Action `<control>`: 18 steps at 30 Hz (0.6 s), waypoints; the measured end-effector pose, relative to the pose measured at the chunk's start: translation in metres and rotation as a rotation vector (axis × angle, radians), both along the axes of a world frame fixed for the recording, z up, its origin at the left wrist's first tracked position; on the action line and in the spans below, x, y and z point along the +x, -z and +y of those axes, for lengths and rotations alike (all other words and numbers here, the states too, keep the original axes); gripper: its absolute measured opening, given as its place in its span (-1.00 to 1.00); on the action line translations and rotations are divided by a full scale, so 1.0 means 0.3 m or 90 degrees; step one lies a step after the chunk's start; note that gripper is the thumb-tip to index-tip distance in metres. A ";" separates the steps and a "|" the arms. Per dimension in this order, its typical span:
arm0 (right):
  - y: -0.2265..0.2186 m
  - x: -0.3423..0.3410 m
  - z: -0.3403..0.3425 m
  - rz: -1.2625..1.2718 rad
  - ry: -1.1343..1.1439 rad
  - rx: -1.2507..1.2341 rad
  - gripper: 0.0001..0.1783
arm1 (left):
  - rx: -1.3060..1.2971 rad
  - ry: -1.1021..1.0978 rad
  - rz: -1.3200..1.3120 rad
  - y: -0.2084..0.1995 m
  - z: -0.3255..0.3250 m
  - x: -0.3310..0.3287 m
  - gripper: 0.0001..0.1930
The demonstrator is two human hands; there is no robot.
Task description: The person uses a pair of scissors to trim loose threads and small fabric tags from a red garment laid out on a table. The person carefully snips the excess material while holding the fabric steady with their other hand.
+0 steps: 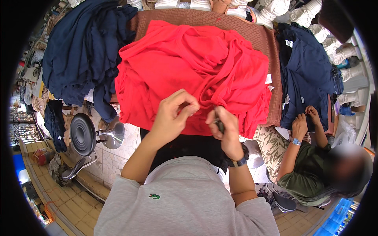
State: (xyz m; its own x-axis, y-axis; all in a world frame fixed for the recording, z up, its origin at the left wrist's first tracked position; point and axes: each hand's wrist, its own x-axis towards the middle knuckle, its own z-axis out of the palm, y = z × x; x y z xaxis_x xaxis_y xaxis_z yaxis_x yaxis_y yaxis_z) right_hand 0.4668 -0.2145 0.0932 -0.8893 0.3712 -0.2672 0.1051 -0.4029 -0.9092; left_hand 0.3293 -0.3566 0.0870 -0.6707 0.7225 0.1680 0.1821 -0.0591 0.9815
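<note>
A heap of red garments [185,59] covers the middle of the table in front of me. Over its near edge, my left hand [175,114] is closed in a pinch, thumb against forefinger; whatever lies between them is too small to make out. Close by on the right, my right hand [227,128] is wrapped around a small dark hand tool [219,122], mostly hidden by the fingers, so its exact kind does not show. The fingertips of both hands are near a fold of the red fabric.
Dark blue garments [82,51] pile at the left, with more dark blue clothing [305,74] at the right. A co-worker [311,173] handles the right-hand pile. A brown textured cloth [271,47] covers the table. A round black stool [82,134] stands at left.
</note>
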 end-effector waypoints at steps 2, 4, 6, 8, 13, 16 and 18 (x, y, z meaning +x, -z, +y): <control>-0.015 0.047 0.030 0.077 0.080 0.112 -0.74 | -0.060 0.106 -0.124 -0.045 -0.096 -0.015 -0.94; 0.009 0.051 0.069 0.154 0.192 0.335 -0.91 | -0.161 0.233 -0.081 -0.065 -0.160 -0.007 -0.95; -0.026 0.033 0.101 0.101 0.166 0.425 -0.83 | -0.267 0.382 0.071 -0.058 -0.189 0.004 -0.94; -0.018 0.009 0.118 0.102 0.146 0.486 -0.70 | -0.262 0.309 0.197 -0.058 -0.168 0.039 -0.87; 0.022 -0.038 0.124 0.039 0.109 0.447 -0.79 | -0.140 0.016 0.179 -0.064 0.014 0.065 -0.77; 0.029 -0.043 0.129 0.054 0.083 0.348 -0.86 | -0.041 -0.032 0.206 -0.016 0.077 0.068 -0.76; 0.044 -0.044 0.122 0.063 0.090 0.338 -0.89 | -0.027 -0.051 0.207 0.011 0.100 0.066 -0.77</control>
State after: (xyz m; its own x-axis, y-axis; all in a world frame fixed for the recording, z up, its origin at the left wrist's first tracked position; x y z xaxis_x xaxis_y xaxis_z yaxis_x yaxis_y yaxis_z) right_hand 0.4537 -0.1779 0.0801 -0.8324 0.5496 0.0714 -0.0129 0.1096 -0.9939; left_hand 0.3490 -0.3266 0.0837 -0.6423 0.6804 0.3529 0.4882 0.0082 0.8727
